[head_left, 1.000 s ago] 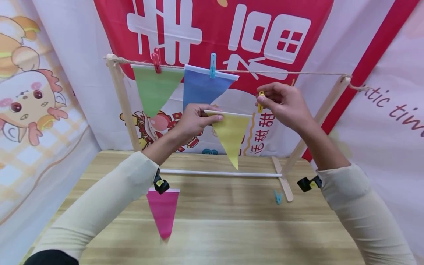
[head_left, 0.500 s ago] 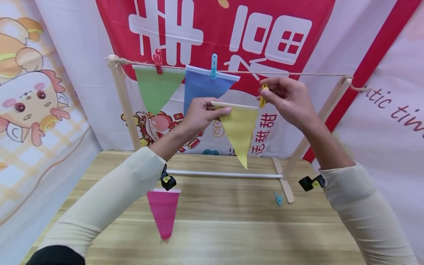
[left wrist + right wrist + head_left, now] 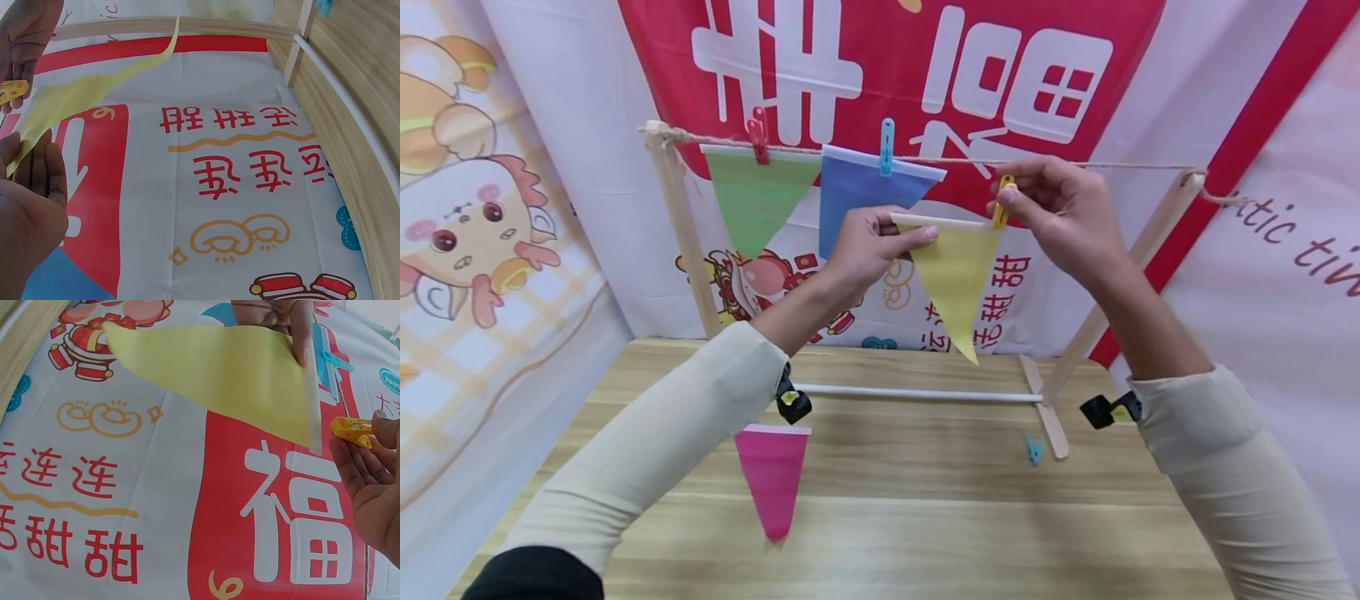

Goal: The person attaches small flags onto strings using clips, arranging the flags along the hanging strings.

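Observation:
My left hand [image 3: 872, 250] pinches the upper left corner of a yellow triangular pennant [image 3: 958, 271] with a pale top edge. The pennant hangs point down, a little below the twine [image 3: 1120, 165]. In my right hand [image 3: 1071, 212] a yellow clothespin [image 3: 1002, 202] is held between thumb and fingers, beside the pennant's upper right corner. The right wrist view shows that clothespin [image 3: 353, 430] apart from the pennant's edge [image 3: 314, 419]. Left on the twine hang a green pennant [image 3: 758, 196] under a red clothespin [image 3: 757, 136] and a blue pennant [image 3: 857, 187] under a blue clothespin [image 3: 887, 147].
Wooden posts [image 3: 681, 225] hold the twine at both ends, with a white rod [image 3: 917, 393] low between them. On the table [image 3: 925, 533] lie a pink pennant [image 3: 772, 479] and a blue clothespin [image 3: 1033, 450]. A printed cloth [image 3: 880, 75] stands close behind.
Both hands have risen towards the twine, carrying the yellow pennant and the yellow clothespin. The left hand has also shifted right, bringing the pennant's right corner next to the clothespin.

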